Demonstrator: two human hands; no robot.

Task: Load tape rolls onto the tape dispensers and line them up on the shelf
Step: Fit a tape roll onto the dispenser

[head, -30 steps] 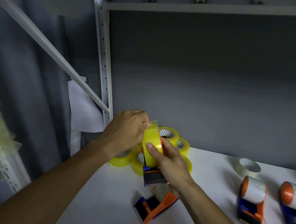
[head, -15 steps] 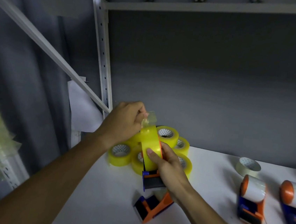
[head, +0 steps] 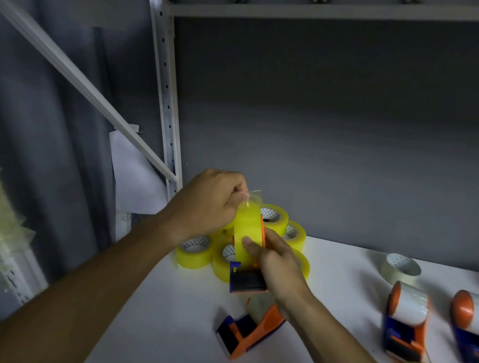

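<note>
With the tape end now peeled higher off the roll (head: 247, 231), the left hand (head: 210, 205) pinches that loose tab directly above it, while the right hand (head: 275, 262) grips the upright dispenser (head: 247, 281) carrying it over the shelf (head: 340, 280).
</note>
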